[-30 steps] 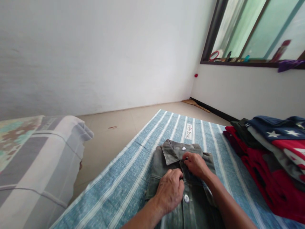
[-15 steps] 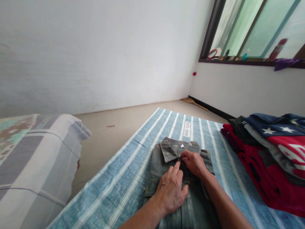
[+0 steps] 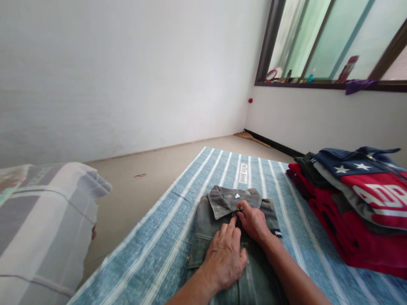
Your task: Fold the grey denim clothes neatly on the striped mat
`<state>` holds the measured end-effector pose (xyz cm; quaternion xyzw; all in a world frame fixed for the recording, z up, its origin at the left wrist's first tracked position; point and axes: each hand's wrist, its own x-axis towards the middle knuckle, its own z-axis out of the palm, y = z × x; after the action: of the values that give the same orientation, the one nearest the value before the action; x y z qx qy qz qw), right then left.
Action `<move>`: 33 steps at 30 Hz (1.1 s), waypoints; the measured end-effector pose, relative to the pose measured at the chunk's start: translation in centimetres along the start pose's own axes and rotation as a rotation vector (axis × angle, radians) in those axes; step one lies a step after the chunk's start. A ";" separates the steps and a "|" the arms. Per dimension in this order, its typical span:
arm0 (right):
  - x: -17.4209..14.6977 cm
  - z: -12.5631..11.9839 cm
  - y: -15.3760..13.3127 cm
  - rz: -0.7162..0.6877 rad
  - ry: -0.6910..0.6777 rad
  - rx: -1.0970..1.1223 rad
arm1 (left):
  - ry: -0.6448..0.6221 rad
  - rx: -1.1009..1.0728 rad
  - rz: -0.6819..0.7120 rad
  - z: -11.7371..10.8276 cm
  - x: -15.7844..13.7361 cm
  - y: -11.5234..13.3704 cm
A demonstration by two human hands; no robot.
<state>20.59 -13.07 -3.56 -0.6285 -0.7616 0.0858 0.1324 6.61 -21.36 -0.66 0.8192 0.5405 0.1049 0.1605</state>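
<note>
Surroundings: a blue striped mat lay on a pale floor and carried a small label reading "With love" near its far end.
Right side: a stack of folded clothes, red and navy with white stars, sat on the mat's right part, just beside the right forearm but apart from it.
Left side: a grey and white striped pillow lay off the mat, well apart from the hands.
Background: a white wall met a dark-framed window, whose sill held small items too small to tell.
In the way: both forearms and hands covered the middle and lower front of the garment.
Garment: a grey-green denim jacket lay flat on the mat, folded narrow, collar pointing away, with a small white tag inside the neck.
Left hand: it rested palm down on the jacket's front, fingers extended flat toward the collar, gripping nothing.
Right hand: its fingertips were pinched together on the jacket's front edge just below the collar, holding the cloth there.
</note>
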 end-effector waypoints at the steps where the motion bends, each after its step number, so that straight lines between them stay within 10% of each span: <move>1: -0.1 0.0 0.0 -0.002 0.007 -0.002 | -0.005 0.003 -0.002 -0.2 0.0 0.1; 33: -0.3 -1.0 -1.7 -0.105 0.035 -0.083 | -0.068 0.171 -0.080 -1.1 1.2 0.2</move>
<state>19.35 -13.74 -2.09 -0.5939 -0.7941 0.0362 0.1241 6.81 -20.18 0.44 0.8107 0.5740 0.0241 0.1124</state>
